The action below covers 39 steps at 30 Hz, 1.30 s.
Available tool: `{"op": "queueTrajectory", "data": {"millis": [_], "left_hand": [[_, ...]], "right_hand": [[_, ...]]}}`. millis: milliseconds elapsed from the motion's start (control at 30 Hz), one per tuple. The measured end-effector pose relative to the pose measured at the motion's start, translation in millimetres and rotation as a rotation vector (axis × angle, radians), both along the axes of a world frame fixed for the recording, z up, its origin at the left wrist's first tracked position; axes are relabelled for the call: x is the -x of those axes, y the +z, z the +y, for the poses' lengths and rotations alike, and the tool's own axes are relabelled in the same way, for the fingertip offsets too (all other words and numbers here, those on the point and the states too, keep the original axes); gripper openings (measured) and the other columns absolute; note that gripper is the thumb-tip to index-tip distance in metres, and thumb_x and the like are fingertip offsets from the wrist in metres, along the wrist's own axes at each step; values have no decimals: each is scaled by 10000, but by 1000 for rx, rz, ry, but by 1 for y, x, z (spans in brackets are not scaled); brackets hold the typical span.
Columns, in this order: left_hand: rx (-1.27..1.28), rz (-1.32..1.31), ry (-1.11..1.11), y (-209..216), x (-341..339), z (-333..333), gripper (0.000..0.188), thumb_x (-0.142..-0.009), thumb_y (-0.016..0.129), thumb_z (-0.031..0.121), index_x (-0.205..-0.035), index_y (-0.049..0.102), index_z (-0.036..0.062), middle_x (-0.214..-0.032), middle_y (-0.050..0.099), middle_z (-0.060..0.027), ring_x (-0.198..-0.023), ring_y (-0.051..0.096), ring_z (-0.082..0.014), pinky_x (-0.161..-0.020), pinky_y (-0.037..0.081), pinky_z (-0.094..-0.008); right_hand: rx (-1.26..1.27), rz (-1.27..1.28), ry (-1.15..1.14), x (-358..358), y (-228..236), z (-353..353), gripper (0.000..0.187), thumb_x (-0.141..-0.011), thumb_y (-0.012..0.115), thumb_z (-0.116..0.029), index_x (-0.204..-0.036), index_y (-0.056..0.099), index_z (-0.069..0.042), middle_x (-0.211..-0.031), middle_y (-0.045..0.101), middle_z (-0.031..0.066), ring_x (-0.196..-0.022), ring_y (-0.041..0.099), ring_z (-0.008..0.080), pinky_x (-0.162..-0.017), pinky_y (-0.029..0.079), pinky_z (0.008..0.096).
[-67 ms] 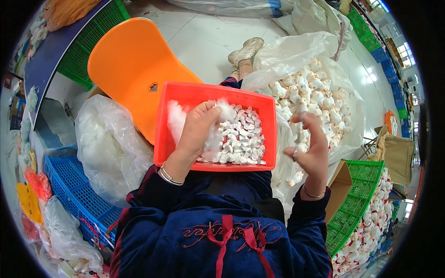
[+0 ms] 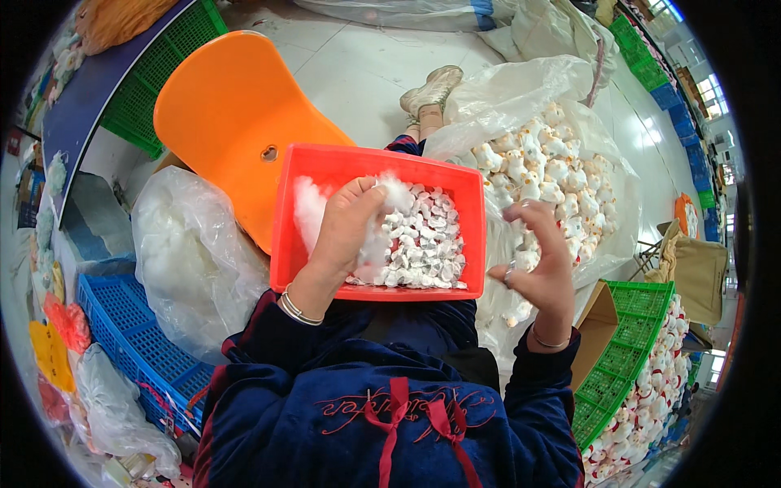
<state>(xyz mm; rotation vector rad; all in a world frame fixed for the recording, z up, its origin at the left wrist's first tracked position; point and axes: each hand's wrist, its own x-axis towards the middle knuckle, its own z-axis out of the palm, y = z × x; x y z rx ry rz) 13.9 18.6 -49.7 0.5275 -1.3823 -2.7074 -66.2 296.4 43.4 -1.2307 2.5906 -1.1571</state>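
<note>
A red plastic tray point(image 2: 378, 168) rests on my lap, filled with several small white wrapped pieces point(image 2: 427, 240) and a wad of white fluffy stuffing point(image 2: 307, 207). My left hand point(image 2: 346, 228) reaches into the tray and pinches a tuft of the stuffing point(image 2: 396, 193) between thumb and fingers. My right hand point(image 2: 537, 264) hovers just right of the tray, fingers curled and apart, over a big clear plastic bag of small white plush toys point(image 2: 541, 167). Whether it holds one small item is unclear.
An orange plastic chair point(image 2: 236, 114) stands behind the tray. A clear bag of stuffing point(image 2: 191, 252) and a blue crate point(image 2: 134, 337) lie at my left. A green crate point(image 2: 630, 370) of white toys sits at lower right. Green crates point(image 2: 167, 69) line the far left.
Almost nothing differs; my right hand's fingers have shifted slightly beside the tray.
</note>
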Motion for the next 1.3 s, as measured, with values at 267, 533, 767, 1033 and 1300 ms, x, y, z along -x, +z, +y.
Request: {"op": "queueTrajectory", "data": {"millis": [267,533,767,1033,1300], "left_hand": [[-122,94,125,3,3,2,137,-1041,587,196,-1004,634,72,-837,630,20,-653,510,-25,-586,430,-182],[-223,124,170,8,1,3,127,-1047,576,182,-1033,634,70,-862,645,6,-641,512,-27,-568,430,-184],[13,89,112,0,1,0,180,-1040,564,209,-1072,644,51,-835,666,-11,-624,535,-44,-593,471,-189],[170,22,-59,12,-7,14,137,-980,664,116,-1079,694,26,-934,710,-5,-740,615,-29,-666,508,-187],[298,-34,-142,25,-11,14,154,-954,722,118,-1052,741,1,-864,708,6,-712,602,-32,-651,482,-190]], "right_hand": [[-358,-83,210,-23,-24,-29,776,-643,917,-337,-1295,616,-43,-1236,570,176,-1243,499,401,-1078,411,477],[-424,-130,256,-22,-40,-38,555,-710,863,-268,-1189,694,-44,-1053,653,119,-1056,603,334,-934,489,443],[-55,-443,292,-8,-22,-14,435,-716,877,-88,-1121,733,-22,-918,682,102,-844,639,249,-774,511,347],[-230,-207,64,-3,-14,-5,398,-751,852,-124,-1124,729,-60,-920,658,73,-876,623,242,-773,518,375],[-320,-202,70,-5,-13,-3,388,-764,845,-171,-1117,730,-61,-926,660,89,-872,626,271,-772,515,400]]}}
